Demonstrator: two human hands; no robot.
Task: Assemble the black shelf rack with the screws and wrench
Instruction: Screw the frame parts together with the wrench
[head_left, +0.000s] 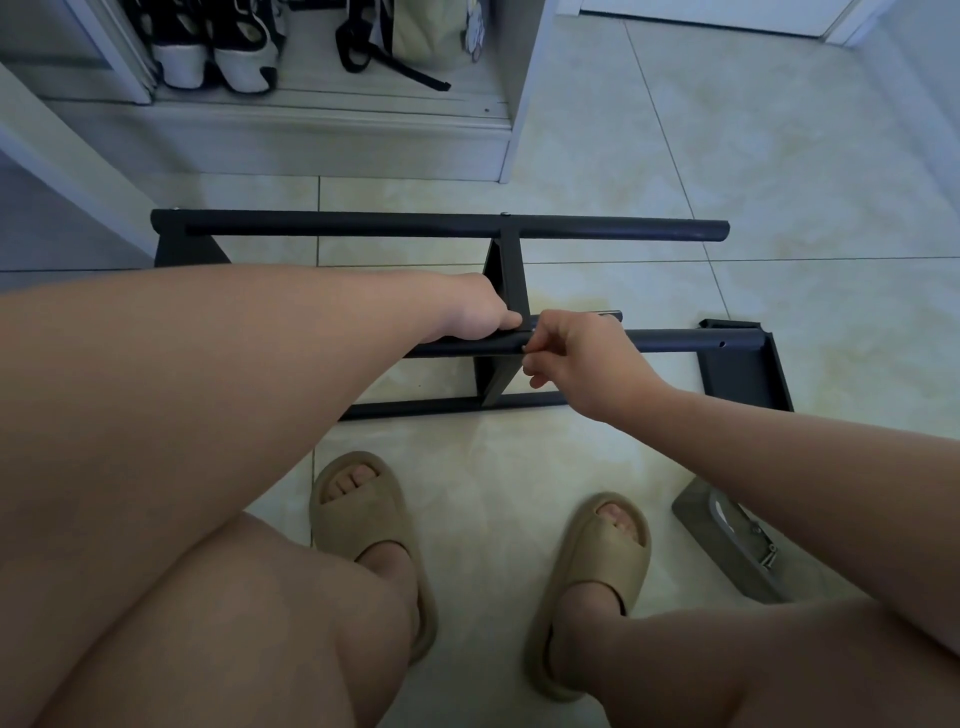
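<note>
1. black shelf rack lies flat on the floor tiles.
2. left hand curls round its middle tube at the centre bracket.
3. right hand pinches a small metal part there.

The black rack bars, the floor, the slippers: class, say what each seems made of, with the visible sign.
Rack bars: probably metal tube, matt black coating; round, even, dull sheen. Floor: likely glazed ceramic tile; grout lines, soft reflections. Slippers: apparently moulded foam or rubber, matt tan; thick, seamless.
</note>
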